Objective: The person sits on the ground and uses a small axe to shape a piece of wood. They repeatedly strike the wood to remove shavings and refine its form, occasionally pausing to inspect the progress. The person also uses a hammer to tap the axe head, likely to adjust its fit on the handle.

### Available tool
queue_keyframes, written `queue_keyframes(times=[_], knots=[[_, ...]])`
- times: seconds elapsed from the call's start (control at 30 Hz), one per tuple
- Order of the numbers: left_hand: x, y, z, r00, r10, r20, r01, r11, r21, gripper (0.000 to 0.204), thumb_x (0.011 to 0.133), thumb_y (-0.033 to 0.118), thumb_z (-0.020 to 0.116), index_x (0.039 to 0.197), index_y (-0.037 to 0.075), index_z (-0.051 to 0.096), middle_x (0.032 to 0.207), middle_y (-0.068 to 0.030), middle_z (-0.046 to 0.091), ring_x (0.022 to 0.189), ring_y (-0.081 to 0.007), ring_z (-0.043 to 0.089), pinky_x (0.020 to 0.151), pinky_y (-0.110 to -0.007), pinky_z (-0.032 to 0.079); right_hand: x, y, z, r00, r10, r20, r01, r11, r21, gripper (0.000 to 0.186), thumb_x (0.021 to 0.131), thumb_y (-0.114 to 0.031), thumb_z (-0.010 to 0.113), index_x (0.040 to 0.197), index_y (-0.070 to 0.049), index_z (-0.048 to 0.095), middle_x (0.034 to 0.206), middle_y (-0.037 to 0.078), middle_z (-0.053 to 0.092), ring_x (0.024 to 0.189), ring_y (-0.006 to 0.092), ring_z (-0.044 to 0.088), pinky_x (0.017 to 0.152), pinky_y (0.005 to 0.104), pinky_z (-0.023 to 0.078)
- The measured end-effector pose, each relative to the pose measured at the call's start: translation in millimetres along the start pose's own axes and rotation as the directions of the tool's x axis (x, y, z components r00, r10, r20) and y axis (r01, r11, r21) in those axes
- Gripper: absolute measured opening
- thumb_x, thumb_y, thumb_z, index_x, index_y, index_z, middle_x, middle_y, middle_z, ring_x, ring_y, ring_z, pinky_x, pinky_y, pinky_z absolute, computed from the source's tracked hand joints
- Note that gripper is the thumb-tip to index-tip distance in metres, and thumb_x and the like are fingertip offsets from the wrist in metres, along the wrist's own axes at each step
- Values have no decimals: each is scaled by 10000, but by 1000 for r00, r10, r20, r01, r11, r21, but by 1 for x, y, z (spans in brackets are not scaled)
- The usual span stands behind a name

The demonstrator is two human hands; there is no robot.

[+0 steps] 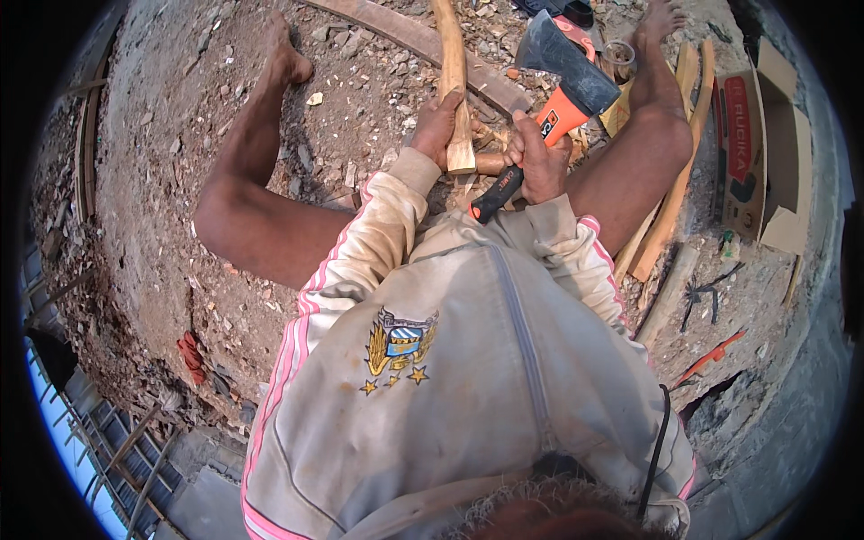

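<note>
My left hand [436, 132] is wrapped round the lower part of a curved, pale wooden handle [454, 54], whose cut end points toward me. My right hand [543, 166] grips a hatchet [560, 115] by its black and orange haft, close below the head. The dark blade of the hatchet is raised, up and to the right of the wooden handle, and does not touch it. Between my hands, a short brown piece of wood [492, 163] lies low behind the handle's end, partly hidden by my right hand.
A long plank [396, 29] lies across the ground ahead, among wood chips and stones. By my right leg are long wooden strips [664, 216] and an open cardboard box [781, 171]. A small clear cup [618, 54] stands near my right foot. Red cloth [191, 355] lies at left.
</note>
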State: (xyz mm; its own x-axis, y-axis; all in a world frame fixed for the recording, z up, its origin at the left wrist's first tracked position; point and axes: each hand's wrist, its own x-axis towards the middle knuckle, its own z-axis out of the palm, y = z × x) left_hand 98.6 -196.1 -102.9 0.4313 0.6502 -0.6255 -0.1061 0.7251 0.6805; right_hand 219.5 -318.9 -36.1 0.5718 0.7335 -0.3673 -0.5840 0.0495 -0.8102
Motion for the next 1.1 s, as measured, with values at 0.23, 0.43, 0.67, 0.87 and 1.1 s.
queue_keyframes(times=[0.23, 0.43, 0.67, 0.87, 1.1], knots=[[-63, 1, 3, 986, 149, -75, -143, 987, 78, 354, 983, 357, 636, 1060, 17, 576, 830, -78, 659, 632, -175, 687, 533, -295, 566, 8, -3, -14, 991, 95, -94, -95, 995, 13, 198, 921, -140, 692, 896, -116, 497, 609, -27, 456, 465, 87, 435, 444, 284, 404], [-79, 38, -4, 807, 590, -34, -578, 799, 166, 377, 1010, 383, 593, 1069, 13, 556, 879, -88, 646, 688, -167, 687, 568, -286, 557, 9, 5, -14, 994, 104, -20, -106, 990, -95, 197, 925, -135, 697, 925, -110, 502, 601, -27, 449, 457, 86, 432, 440, 268, 405], [-94, 139, -22, 561, 828, -5, -828, 561, 14, 444, 959, 382, 685, 1153, 19, 518, 971, -118, 660, 843, -239, 709, 729, -349, 599, 9, -17, 3, 950, -250, 189, 310, 839, -447, 188, 948, -179, 708, 970, -34, 591, 660, -4, 545, 528, 66, 486, 481, 241, 396], [-52, 209, -54, 484, 855, -184, -873, 485, -43, 427, 916, 402, 745, 1053, 57, 534, 807, -80, 643, 673, -210, 682, 560, -320, 585, 34, -25, 13, 866, -381, 325, 499, 598, -627, 286, 934, -196, 721, 1106, 11, 624, 851, 51, 656, 737, 152, 604, 674, 311, 491], [-29, 204, -67, 326, 772, -546, -943, 305, -132, 336, 939, 282, 735, 904, 12, 539, 950, -187, 704, 525, -178, 625, 477, -287, 558, 70, -32, 2, 801, -380, 463, 571, 252, -781, 221, 914, -202, 709, 1057, -51, 632, 812, 161, 652, 700, 316, 644, 657, 412, 498]])
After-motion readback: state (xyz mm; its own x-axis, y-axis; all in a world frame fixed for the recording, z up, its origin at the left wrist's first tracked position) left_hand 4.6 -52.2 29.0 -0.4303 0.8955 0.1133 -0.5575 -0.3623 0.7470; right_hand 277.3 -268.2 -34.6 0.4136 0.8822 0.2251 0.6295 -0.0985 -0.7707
